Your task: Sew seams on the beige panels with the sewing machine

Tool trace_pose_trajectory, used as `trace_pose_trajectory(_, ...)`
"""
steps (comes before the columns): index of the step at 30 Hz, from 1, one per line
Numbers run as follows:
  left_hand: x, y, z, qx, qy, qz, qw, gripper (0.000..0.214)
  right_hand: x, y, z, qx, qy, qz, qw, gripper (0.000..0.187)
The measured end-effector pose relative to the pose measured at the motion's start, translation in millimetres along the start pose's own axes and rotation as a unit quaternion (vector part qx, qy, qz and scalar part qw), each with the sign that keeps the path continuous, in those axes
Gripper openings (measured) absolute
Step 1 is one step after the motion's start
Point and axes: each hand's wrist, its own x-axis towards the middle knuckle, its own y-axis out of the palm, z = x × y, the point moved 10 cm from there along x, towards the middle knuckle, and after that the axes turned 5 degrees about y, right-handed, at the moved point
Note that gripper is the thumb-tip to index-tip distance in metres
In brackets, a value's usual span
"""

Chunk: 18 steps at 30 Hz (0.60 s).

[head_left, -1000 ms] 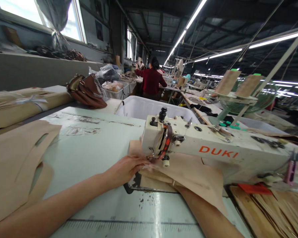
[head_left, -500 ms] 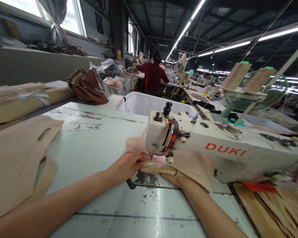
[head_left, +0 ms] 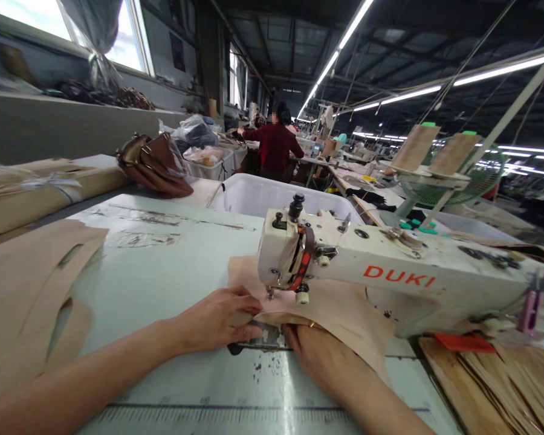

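Note:
A pinkish-beige leather-like panel [head_left: 344, 302] lies under the needle and presser foot of a white sewing machine [head_left: 317, 248] marked DUKI. At the panel's near left edge, just left of the needle, is my left hand [head_left: 222, 317], its fingers on top and thumb lower, closed around the edge. My right hand [head_left: 310, 347] is at the near edge, right of the needle, with curled fingers partly hidden beneath the panel. A small metal-coloured piece shows by the right wrist, partly covered.
More beige cut panels [head_left: 31, 284] lie at left, beside a tied bundle [head_left: 49, 187] and a brown bag [head_left: 156, 166]. Behind the machine stands a white bin [head_left: 281, 190]. Stacked strips [head_left: 503, 380] sit at right. A co-worker in dark red [head_left: 276, 148] is farther back.
The panel's near edge now lies flatter over my right hand, which has turned with its back upward. My left hand has shifted slightly left and lower, away from the needle. The view has moved a little.

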Motion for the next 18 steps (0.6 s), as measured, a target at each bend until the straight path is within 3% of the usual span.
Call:
trace_pose_trajectory(3,-12.6,4.5,-10.3,0.027,0.057,0.042,0.997,0.047,-24.4,0.8,31.3,-0.037,0.006,0.047,0.998,0.035)
trace_pose_trajectory(6,-22.5,12.6,-8.3,0.077,0.061,0.07,0.993,0.053,-26.4,3.9,41.5,-0.091,0.005,0.02,0.996,0.033)
trace_pose_trajectory(9,-23.0,21.7,0.0,0.132,0.025,0.085,0.987,0.061,-15.6,27.2,22.1,-0.12,-0.007,0.026,0.992,0.053)
trace_pose_trajectory(11,-19.0,25.8,1.2,0.156,0.011,0.084,0.984,0.066,-9.8,42.8,2.2,-0.116,-0.007,0.056,0.992,0.051)
trace_pose_trajectory(13,-14.6,27.6,-1.0,0.16,0.01,0.076,0.984,0.071,-7.8,41.5,-7.6,-0.112,-0.011,0.069,0.991,0.044)
trace_pose_trajectory(15,-12.2,28.6,-3.1,0.153,0.015,0.071,0.986,0.073,-7.6,16.7,-3.6,-0.107,-0.023,0.062,0.992,0.034)
trace_pose_trajectory(16,-12.0,29.0,-3.2,0.149,0.016,0.07,0.986,0.073,-6.5,-7.0,1.3,-0.103,-0.031,0.044,0.993,0.03)
trace_pose_trajectory(18,-12.9,30.5,-1.6,0.146,0.015,0.076,0.986,0.071,0.4,-77.8,5.2,-0.094,-0.038,-0.032,0.994,0.036)
